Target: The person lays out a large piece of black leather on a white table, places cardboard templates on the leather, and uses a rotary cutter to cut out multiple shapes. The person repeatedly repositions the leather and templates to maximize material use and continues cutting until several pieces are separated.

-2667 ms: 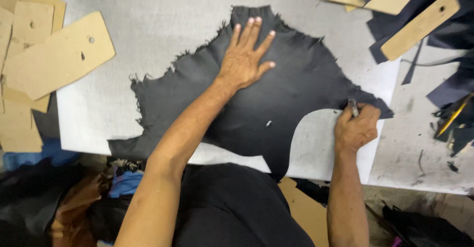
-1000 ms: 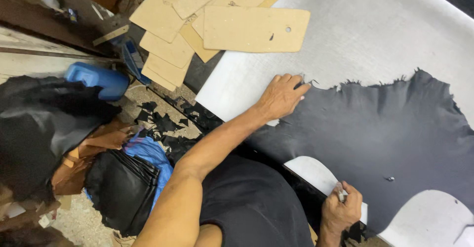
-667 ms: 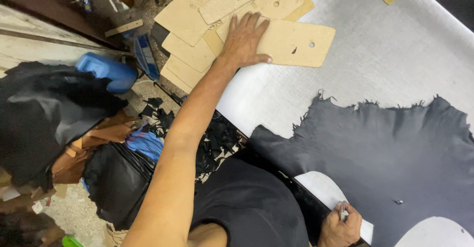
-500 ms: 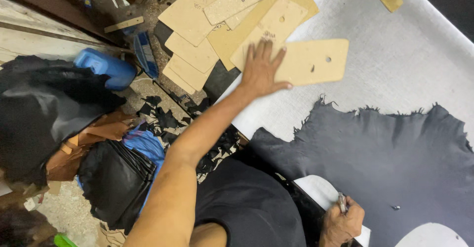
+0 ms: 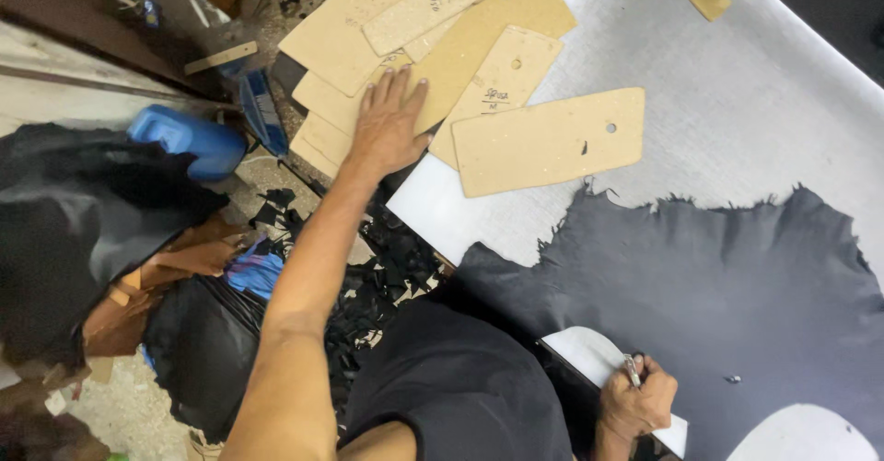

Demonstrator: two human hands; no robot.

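Head view: my left hand (image 5: 385,129) lies flat, fingers spread, on the stack of tan card templates (image 5: 433,51) at the counter (image 5: 737,102) edge, gripping nothing. My right hand (image 5: 635,404) is closed around a small metal-tipped tool (image 5: 632,370), beside the black leather hide (image 5: 718,286). Templates look stiff and light, best pinched at an edge; hide looks limp. Blue plastic jug (image 5: 184,139) on the floor, label unreadable

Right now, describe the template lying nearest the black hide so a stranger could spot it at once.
Start at the black hide spread on the white board. Just above its ragged top edge lies a tan rectangular template, right of the left hand. Unlike the overlapping templates behind, it lies on top, fully exposed, with rounded corners and one small hole near its right end.
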